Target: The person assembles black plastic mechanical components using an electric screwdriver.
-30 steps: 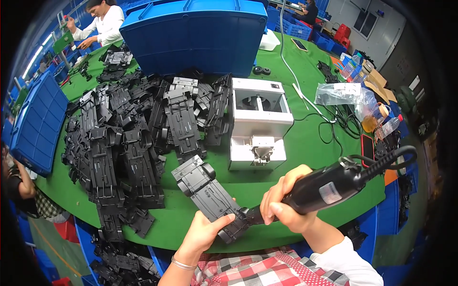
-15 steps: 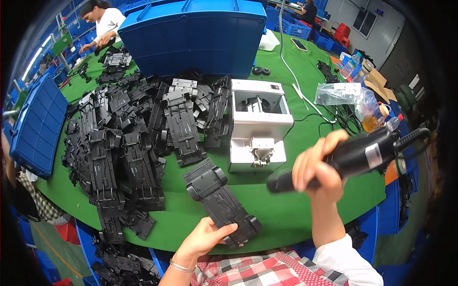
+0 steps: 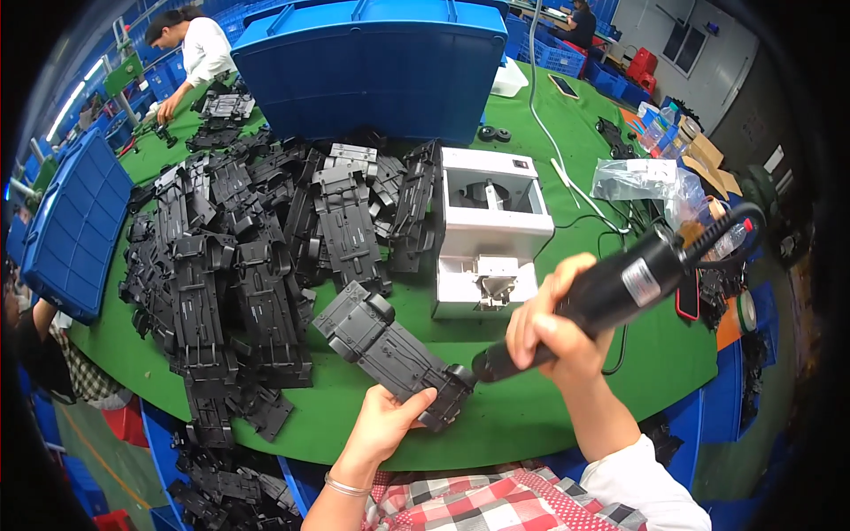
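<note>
Both hands full: left hand [image 3: 382,427] pinching a long black plastic chassis [image 3: 390,354] that juts ahead-left of the thumb, right hand [image 3: 567,332] wrapped round a black cylindrical corded driver [image 3: 611,296], nose just right of that pinch. Probably lining-up stage; next move wants steady aim.

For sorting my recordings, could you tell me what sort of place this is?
Probably a factory assembly workshop: many similar black parts are heaped on the green table, the right hand holds a corded black tool, and large blue bins stand around.
</note>
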{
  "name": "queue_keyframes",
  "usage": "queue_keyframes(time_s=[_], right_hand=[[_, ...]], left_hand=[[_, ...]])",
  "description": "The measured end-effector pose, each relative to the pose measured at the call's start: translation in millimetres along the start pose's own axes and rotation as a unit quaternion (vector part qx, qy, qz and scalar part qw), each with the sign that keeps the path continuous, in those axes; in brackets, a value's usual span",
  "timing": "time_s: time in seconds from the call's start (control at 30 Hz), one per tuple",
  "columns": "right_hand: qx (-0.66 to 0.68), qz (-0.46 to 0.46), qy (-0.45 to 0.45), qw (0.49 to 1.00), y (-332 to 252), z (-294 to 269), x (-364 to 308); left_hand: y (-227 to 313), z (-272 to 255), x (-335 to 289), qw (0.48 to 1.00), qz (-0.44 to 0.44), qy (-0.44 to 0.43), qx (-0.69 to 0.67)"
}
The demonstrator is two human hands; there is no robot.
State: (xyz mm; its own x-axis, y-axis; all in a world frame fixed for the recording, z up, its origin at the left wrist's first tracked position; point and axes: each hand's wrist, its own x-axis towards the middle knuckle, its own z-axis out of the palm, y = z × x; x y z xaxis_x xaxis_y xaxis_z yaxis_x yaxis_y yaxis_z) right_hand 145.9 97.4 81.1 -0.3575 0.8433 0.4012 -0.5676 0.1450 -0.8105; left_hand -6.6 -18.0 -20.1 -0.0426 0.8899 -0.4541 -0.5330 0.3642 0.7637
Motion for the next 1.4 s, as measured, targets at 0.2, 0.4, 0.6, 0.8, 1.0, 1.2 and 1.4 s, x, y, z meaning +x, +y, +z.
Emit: queue_keyframes(time_s=[0.2,0.4,0.6,0.8,1.0,1.2,1.4], right_hand=[[0.027,0.024,-0.099,0.994,1.5,10.4,-29.3],[-0.044,0.034,-0.157,0.986,2.1,8.5,-39.9],[-0.123,0.052,-0.206,0.969,-3.3,7.2,-46.3],[-0.003,0.08,-0.043,0.996,-44.1,-28.4,-31.3],[-0.299,0.317,-0.023,0.9,-40.5,-70.0,-59.6],[-0.348,0.178,0.291,0.873,-124.6,-124.6,-132.5],[-0.788,0.094,0.314,0.521,-227.7,-232.3,-229.5]], left_hand=[[5.2,9.3,-3.1,1.0,-0.003,-0.004,0.017],[7.5,18.3,-6.0,0.999,-0.004,0.013,0.042],[-6.0,18.8,-8.7,0.999,-0.005,-0.01,0.031],[-12.7,23.7,-23.9,0.986,0.085,-0.092,0.106],[-3.1,67.3,-34.8,0.903,0.059,-0.239,0.353],[58.5,25.5,-18.3,0.807,0.371,0.184,0.422],[126.9,-55.3,2.9,0.52,0.351,0.439,0.643]])
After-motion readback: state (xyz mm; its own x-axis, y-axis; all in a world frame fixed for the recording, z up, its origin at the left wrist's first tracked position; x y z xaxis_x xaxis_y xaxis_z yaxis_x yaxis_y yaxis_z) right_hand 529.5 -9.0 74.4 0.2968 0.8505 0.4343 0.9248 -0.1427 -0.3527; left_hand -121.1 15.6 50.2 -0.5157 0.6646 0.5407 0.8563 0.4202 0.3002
